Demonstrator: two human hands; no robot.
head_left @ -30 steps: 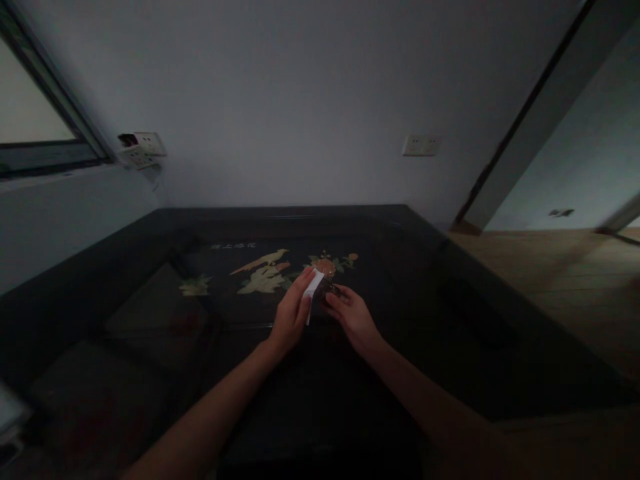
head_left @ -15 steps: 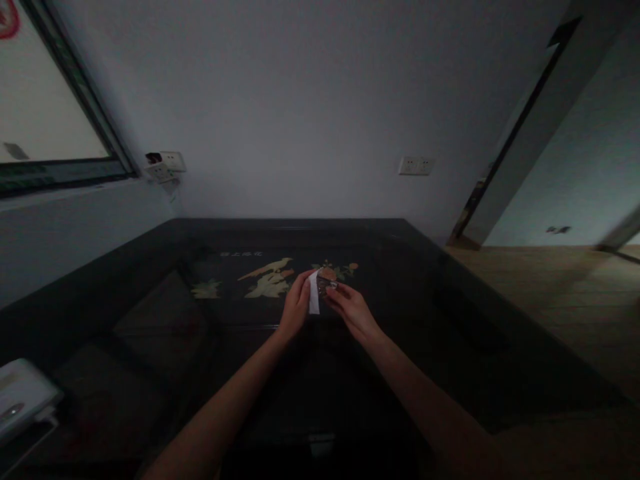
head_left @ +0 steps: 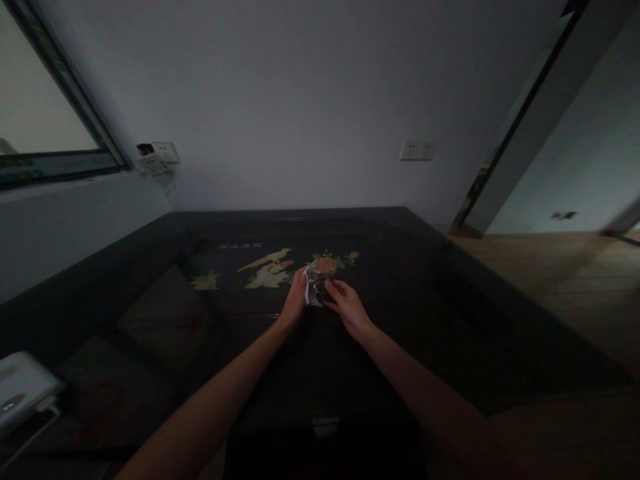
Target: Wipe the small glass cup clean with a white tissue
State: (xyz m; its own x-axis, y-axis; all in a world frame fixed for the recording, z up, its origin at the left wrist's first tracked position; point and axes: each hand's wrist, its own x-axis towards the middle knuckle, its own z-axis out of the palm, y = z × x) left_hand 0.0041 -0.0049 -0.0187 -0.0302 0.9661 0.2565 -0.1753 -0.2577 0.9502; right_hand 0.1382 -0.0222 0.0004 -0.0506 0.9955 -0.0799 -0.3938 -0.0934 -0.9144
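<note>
A small packet [head_left: 311, 288], partly clear and shiny with a white edge, is held upright above the middle of a dark glossy table [head_left: 320, 373]. My left hand [head_left: 294, 301] is closed around its left side, fingers behind it. With thumb and fingertips, my right hand [head_left: 349, 305] pinches its right side, where something dark shows. What is inside the packet is too dim to make out.
Bird and flower pictures [head_left: 270, 272] decorate the tabletop behind my hands. A white device [head_left: 25, 387] with a cable lies at the left edge. On the wall are a double socket [head_left: 418, 151] and a socket with a plug-in block [head_left: 156, 160]. A long dark object [head_left: 473, 303] rests on the right.
The packet has turned in my hands: its broad white face showed before, and now its clear, shiny side does. My right hand has shifted slightly. The view has tilted down a little.
</note>
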